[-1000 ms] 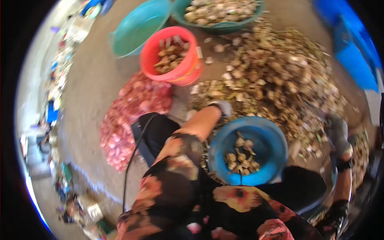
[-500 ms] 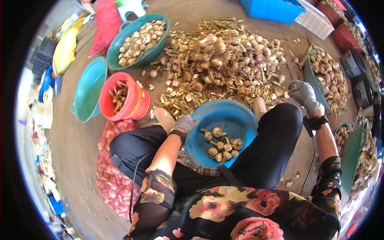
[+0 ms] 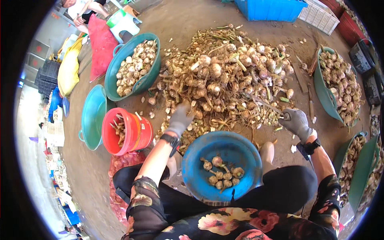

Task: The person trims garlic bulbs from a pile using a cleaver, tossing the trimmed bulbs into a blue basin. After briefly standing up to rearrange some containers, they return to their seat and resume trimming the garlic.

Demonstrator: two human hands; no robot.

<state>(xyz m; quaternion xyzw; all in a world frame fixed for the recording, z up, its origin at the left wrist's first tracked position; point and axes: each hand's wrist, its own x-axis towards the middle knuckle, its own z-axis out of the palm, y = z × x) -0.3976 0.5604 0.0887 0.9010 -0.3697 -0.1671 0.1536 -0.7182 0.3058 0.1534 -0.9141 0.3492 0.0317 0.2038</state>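
Note:
A big pile of garlic bulbs with stalks (image 3: 228, 80) lies on the ground in front of me. My left hand (image 3: 179, 119), in a grey glove, reaches into the pile's near edge, blurred, fingers apart. My right hand (image 3: 295, 122), also gloved, is closed on a thin tool or stalk at the pile's right side; which one, I cannot tell. A blue basin (image 3: 200, 160) with several trimmed garlic bulbs rests between my knees.
A red bucket (image 3: 136, 132) of stalk trimmings stands at my left, beside a teal tub (image 3: 90, 116). Another teal tub (image 3: 116, 76) holds garlic at the far left. Green tubs of garlic (image 3: 322, 96) stand on the right. A blue crate (image 3: 272, 10) is at the back.
The view has swung so the pile sits centred ahead. My left hand has left the basin's rim and reached forward into the pile; my right hand holds near the pile's right edge.

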